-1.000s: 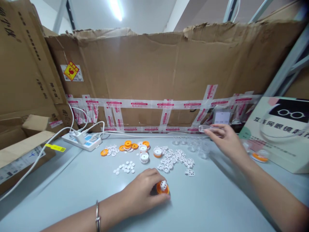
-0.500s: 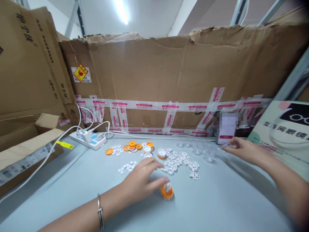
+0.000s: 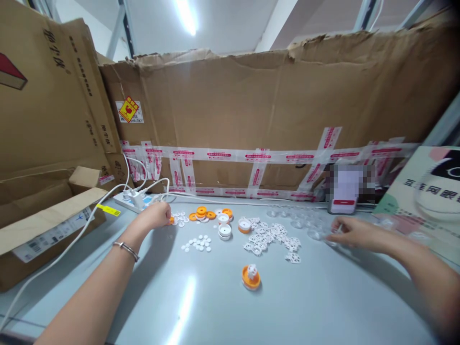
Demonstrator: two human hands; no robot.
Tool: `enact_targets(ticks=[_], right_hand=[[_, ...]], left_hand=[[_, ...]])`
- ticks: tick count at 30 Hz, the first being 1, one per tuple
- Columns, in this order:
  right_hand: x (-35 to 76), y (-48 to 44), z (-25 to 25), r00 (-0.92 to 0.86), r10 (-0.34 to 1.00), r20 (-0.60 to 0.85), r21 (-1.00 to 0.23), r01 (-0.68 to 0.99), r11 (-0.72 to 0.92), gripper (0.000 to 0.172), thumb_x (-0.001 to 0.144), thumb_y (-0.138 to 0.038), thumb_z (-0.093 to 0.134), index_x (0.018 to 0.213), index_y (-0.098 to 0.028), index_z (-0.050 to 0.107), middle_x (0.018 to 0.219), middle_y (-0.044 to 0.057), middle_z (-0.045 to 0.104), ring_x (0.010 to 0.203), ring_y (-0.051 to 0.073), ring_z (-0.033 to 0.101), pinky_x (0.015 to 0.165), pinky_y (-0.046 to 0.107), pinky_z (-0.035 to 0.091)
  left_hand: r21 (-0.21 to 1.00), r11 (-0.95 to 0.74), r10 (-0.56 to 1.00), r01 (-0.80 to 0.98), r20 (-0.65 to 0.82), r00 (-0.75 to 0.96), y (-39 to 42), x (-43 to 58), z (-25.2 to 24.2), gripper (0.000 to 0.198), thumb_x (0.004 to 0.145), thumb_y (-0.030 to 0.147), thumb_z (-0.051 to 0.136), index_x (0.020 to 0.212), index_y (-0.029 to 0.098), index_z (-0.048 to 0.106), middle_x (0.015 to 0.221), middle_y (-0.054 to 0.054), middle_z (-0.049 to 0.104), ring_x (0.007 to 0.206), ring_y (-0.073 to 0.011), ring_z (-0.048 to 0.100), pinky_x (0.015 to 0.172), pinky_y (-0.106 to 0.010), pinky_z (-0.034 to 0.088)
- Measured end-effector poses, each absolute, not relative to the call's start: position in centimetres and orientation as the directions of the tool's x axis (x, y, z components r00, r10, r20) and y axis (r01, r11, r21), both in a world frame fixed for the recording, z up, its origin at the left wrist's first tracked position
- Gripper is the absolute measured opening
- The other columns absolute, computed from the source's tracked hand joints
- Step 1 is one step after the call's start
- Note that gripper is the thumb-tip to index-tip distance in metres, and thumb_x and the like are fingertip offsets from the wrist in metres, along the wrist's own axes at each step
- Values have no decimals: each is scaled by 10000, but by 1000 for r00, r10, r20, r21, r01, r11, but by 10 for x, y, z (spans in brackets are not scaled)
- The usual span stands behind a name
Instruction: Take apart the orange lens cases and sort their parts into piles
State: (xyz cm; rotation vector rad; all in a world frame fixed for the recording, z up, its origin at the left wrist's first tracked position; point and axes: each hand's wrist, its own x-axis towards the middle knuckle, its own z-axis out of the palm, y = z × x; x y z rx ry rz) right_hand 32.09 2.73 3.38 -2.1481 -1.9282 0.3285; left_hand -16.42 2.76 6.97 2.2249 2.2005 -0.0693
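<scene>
My left hand [image 3: 160, 214] reaches to the far left of the table, fingers closed at an orange ring [image 3: 171, 220] that is partly hidden by them. Beside it lie small white round pieces [image 3: 181, 219]. At the right, my right hand [image 3: 350, 232] pinches the edge of a clear plastic dome [image 3: 331, 243], hard to see against the table. More clear domes [image 3: 297, 223] lie to its left. Nearer the front stands an orange-and-white round piece [image 3: 251, 279] with a white perforated part [image 3: 252, 270] sticking up from its middle.
White perforated pieces [image 3: 269, 235] are heaped mid-table, near white cups [image 3: 224, 232] and stacked orange rings [image 3: 201, 212]. White buttons [image 3: 197, 243] lie left of them. A phone [image 3: 343, 191], a power strip [image 3: 131, 201] with cables, and cardboard boxes [image 3: 223, 105] stand behind.
My left hand has moved from beside the orange-and-white piece to the orange ring at the far left. My right hand has come slightly lower at the clear domes. The view has shifted a little.
</scene>
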Motion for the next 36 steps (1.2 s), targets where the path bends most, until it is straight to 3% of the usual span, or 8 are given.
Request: enact_targets(ticks=[3, 7, 12, 21, 23, 26, 29, 36], right_hand=[[315, 25, 36, 66, 987, -147, -380, 917, -118, 147, 669, -303, 581, 665, -199, 477, 538, -15, 540, 500, 149, 526, 482, 241, 350], [310, 21, 41, 74, 992, -99, -378, 920, -106, 137, 690, -310, 552, 690, -200, 470, 584, 12, 555, 533, 158, 521, 506, 256, 347], [311, 20, 41, 81, 993, -83, -354, 929, -105, 131, 694, -302, 542, 711, -199, 462, 619, 33, 574, 559, 165, 524, 527, 266, 341], [311, 24, 38, 157, 976, -151, -309, 930, -197, 276, 682, -366, 557, 779, -215, 347, 640, 18, 580, 605, 190, 557, 538, 263, 353], [310, 24, 39, 163, 974, -158, -298, 932, -204, 293, 677, -384, 549, 793, -215, 338, 641, 13, 577, 628, 196, 558, 545, 261, 354], [310, 24, 40, 172, 971, -166, -302, 929, -216, 312, 658, -409, 540, 795, -218, 334, 638, 5, 573, 640, 198, 558, 551, 263, 356], [310, 25, 40, 174, 973, -151, -310, 926, -214, 322, 629, -419, 542, 780, -219, 339, 639, 7, 577, 645, 206, 556, 554, 268, 357], [310, 24, 38, 153, 978, -139, -331, 924, -191, 319, 616, -425, 542, 767, -221, 349, 642, 27, 594, 625, 213, 549, 541, 267, 349]], left_hand=[[-42, 9, 999, 999, -43, -11, 30, -161, 66, 125, 616, 102, 516, 656, 159, 620, 723, -49, 664, 715, -184, 594, 553, -219, 376], [-47, 18, 999, 999, -31, -19, 29, -161, 70, 165, 636, 167, 521, 772, 157, 615, 837, -61, 660, 800, -197, 590, 606, -226, 407], [-55, 23, 997, 998, -69, -27, 28, -162, 68, 369, 591, 244, 591, 946, 147, 573, 972, -87, 633, 873, -223, 582, 682, -246, 438], [-59, 91, 996, 994, 23, -90, 14, -155, 80, 290, 693, 255, 521, 969, 165, 524, 967, -99, 619, 843, -238, 589, 622, -269, 426], [-14, 33, 993, 999, 112, -32, 6, -143, 85, 252, 730, 273, 495, 965, 181, 511, 974, -81, 613, 854, -225, 583, 640, -269, 425], [116, -291, 926, 950, 284, 249, 0, -117, 82, 167, 765, 279, 492, 899, 189, 536, 945, -45, 616, 855, -189, 573, 710, -254, 423], [126, -414, 894, 902, 243, 376, 0, -95, 68, 137, 774, 270, 506, 861, 191, 577, 926, -39, 626, 824, -189, 580, 699, -258, 426], [61, -468, 877, 882, 155, 455, 11, -86, 44, 127, 782, 212, 513, 831, 214, 629, 889, -29, 644, 845, -206, 587, 721, -274, 416]])
